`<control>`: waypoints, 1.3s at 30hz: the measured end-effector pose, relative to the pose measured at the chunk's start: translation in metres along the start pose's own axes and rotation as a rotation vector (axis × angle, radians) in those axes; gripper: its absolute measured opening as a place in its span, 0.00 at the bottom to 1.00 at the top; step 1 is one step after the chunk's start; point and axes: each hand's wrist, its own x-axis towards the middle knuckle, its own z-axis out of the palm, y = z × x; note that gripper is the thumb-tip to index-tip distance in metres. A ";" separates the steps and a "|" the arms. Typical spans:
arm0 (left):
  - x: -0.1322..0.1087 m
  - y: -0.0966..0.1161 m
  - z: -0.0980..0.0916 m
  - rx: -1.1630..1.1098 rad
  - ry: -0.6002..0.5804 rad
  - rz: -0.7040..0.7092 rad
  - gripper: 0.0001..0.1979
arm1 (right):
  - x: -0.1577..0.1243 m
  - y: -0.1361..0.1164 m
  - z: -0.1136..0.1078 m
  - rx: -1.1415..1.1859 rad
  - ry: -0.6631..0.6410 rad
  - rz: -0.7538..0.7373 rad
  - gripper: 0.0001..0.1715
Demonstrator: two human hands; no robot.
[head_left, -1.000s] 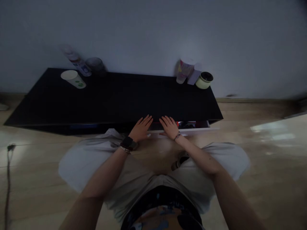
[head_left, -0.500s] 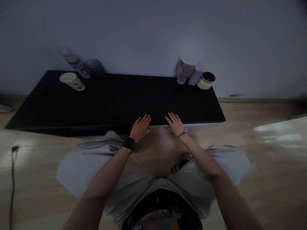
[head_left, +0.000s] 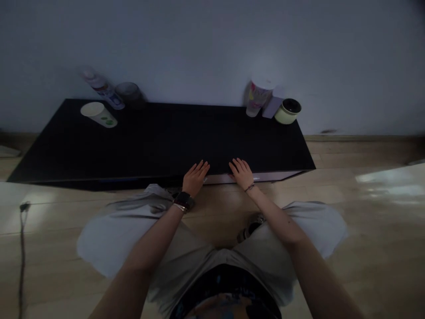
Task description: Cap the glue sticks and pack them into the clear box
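Our left hand (head_left: pixel 195 179) and right hand (head_left: pixel 242 173) rest at the counter's (head_left: pixel 159 141) edge — fingers (head_left: pixel 200 167) spread, holding nothing — the white drawer (head_left: pixel 262 177) shut.

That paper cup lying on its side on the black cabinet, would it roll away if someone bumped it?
Probably yes: the paper cup lies on its round side, so a nudge could set it rolling. It looks thin-walled, so it is likely light and would dent if squeezed.

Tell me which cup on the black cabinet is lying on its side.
The white paper cup with green print, at the left end of the cabinet, lies on its side; the patterned cup at the right end stands upright.
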 end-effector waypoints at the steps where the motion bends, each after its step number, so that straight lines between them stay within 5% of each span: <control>1: 0.000 0.000 0.000 0.003 -0.012 -0.009 0.27 | 0.000 0.000 0.000 -0.002 -0.008 0.002 0.26; 7: 0.001 0.004 -0.003 0.011 -0.036 -0.014 0.29 | 0.001 -0.001 -0.004 -0.019 -0.107 0.010 0.27; 20: 0.006 0.009 -0.006 0.030 -0.044 -0.035 0.26 | 0.005 -0.007 -0.007 -0.078 -0.034 0.001 0.25; 25: 0.006 0.014 -0.013 0.059 -0.094 -0.041 0.28 | 0.008 -0.021 -0.014 -0.117 -0.111 0.022 0.24; 30: 0.006 0.021 -0.030 0.114 -0.267 -0.010 0.32 | 0.012 -0.034 -0.040 -0.130 -0.270 0.044 0.28; 34: 0.014 0.012 -0.053 0.016 -0.500 0.038 0.37 | 0.025 -0.040 -0.081 -0.091 -0.572 0.004 0.29; 37: 0.031 0.001 -0.091 -0.361 -0.670 0.108 0.31 | 0.046 -0.036 -0.128 0.153 -0.888 -0.134 0.24; 39: 0.045 -0.004 -0.125 -0.778 -0.743 0.178 0.29 | 0.061 -0.026 -0.162 0.556 -1.013 -0.298 0.22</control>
